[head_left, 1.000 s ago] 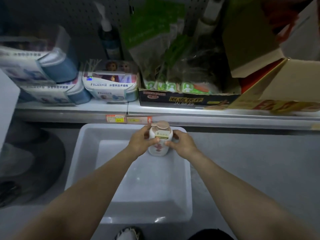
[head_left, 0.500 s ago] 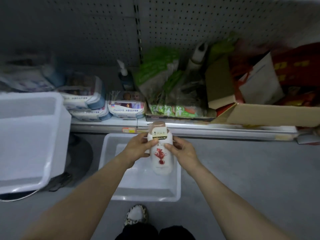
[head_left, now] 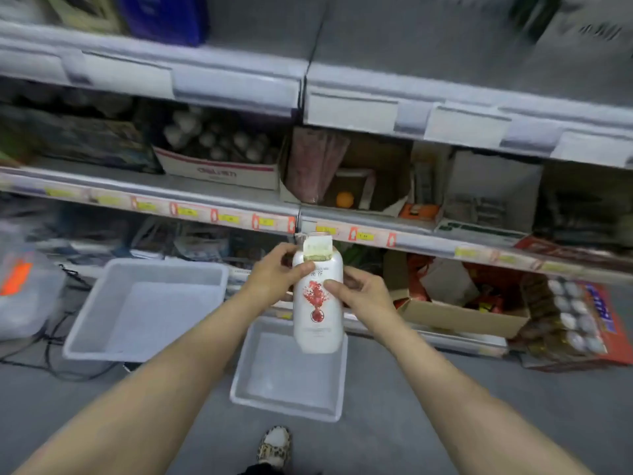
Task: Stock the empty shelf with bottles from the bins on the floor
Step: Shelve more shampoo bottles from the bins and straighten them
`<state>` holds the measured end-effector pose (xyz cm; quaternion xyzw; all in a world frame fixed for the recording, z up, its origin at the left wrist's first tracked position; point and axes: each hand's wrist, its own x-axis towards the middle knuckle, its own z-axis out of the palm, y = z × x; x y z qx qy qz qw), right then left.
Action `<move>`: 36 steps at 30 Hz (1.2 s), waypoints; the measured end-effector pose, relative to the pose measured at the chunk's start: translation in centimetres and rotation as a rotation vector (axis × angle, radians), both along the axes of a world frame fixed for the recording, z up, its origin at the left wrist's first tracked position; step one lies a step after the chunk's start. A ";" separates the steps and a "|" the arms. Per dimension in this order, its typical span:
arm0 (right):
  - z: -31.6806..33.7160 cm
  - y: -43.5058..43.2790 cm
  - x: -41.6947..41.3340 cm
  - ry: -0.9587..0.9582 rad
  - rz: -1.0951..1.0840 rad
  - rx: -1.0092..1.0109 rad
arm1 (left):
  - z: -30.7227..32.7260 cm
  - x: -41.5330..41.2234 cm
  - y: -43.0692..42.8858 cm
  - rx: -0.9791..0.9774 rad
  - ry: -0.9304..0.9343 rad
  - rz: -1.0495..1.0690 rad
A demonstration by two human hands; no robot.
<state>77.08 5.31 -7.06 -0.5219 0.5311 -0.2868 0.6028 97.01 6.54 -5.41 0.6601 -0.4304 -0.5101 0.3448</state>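
- Head cam, looking fwd and down: both hands hold a white bottle (head_left: 318,303) w/ a red flower print in mid-air, above a small white bin (head_left: 291,375) on the floor.
- Change vs. a second ago — the bottle was low inside that bin; now it is lifted clear, and the view has swung up from the lowest shelf to higher ones.
- Meaning: pick-up looks done, carry under way, placing not yet done. An upper shelf (head_left: 411,36) looks bare at right — prob. the target.
- Grip: left hand (head_left: 274,279) wraps the bottle's upper left, thumb across the front near the neck. Right hand (head_left: 363,293) clamps the right side, thumb on the label.
- Bottle is roughly upright, cap up.
- A larger bin (head_left: 161,313) sits further left.
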 end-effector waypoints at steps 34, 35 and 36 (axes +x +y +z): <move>31.9 -13.8 17.2 -0.114 -0.277 -0.795 | 35.5 15.8 -15.0 -1.130 -1.059 -0.054; 31.8 -14.4 17.5 -0.112 -0.294 -0.789 | 35.7 16.0 -15.6 -1.104 -1.054 -0.072; 31.8 -15.0 17.8 -0.108 -0.303 -0.784 | 35.8 16.2 -16.1 -1.077 -1.048 -0.087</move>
